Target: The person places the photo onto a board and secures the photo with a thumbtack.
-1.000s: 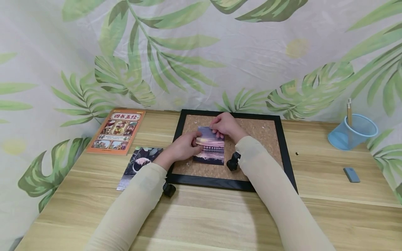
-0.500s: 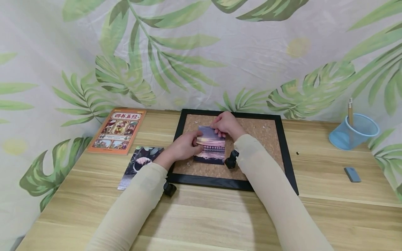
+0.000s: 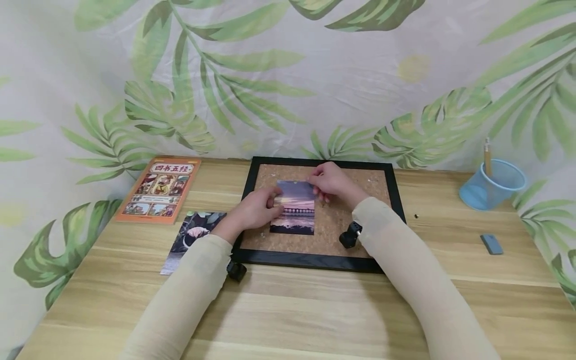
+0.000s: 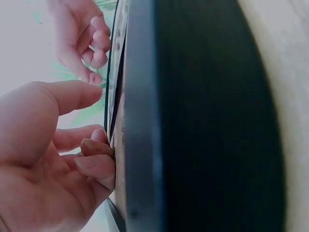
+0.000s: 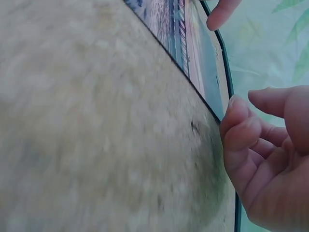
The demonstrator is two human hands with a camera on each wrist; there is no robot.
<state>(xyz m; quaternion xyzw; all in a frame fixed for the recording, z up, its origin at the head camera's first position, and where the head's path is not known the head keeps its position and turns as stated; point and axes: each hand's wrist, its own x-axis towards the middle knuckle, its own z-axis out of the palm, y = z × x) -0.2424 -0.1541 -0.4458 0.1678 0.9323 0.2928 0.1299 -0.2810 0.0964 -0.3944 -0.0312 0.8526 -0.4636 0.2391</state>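
A photo of a pier at sunset (image 3: 297,215) lies on the black-framed corkboard (image 3: 346,240), left of its middle. A small gold spot, like a thumbtack head, shows at the photo's top edge. My left hand (image 3: 260,207) rests at the photo's left edge, fingers bent and thumb overlapping the picture. In the left wrist view, that hand's thumb and forefinger stand apart, with other fingertips at the board. My right hand (image 3: 334,181) is by the photo's upper right corner. In the right wrist view, its fingers (image 5: 241,135) are loosely bent, holding nothing.
A second photo (image 3: 194,235) lies left of the board, partly under the left forearm. Behind it is an orange book (image 3: 159,190). To the right are a blue mesh pencil cup (image 3: 490,187), a grey-blue eraser (image 3: 491,244) and a tiny brass-coloured piece (image 3: 416,216).
My right hand has moved right from the photo's top edge to its corner, uncovering the gold spot. The left hand stays at the photo's left edge. The head view has shifted slightly.
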